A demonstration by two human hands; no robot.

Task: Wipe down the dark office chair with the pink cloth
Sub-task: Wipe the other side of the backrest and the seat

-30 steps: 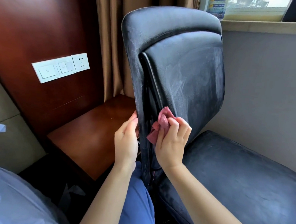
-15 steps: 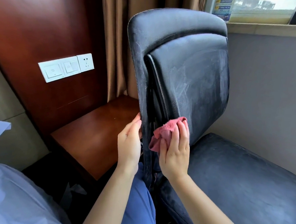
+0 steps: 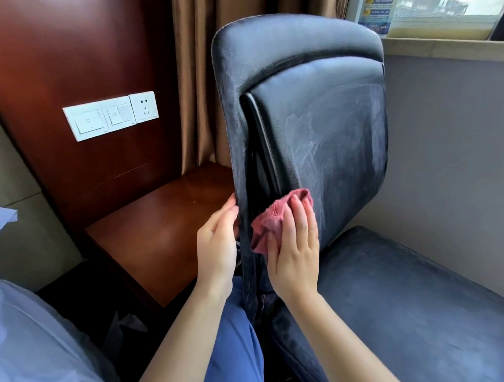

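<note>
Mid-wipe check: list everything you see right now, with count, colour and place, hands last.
office chair: 1, dark, centre and right, dusty streaks on backrest
pink cloth: 1, pink, low on the backrest's left edge
switch and socket panel: 1, white, on the wood wall at left
side table: 1, reddish wood, left of chair
curtain: 1, brown, behind chair
window: 1, top right
left hand: 1, touches the backrest's left edge
right hand: 1, presses the cloth to the backrest
</note>
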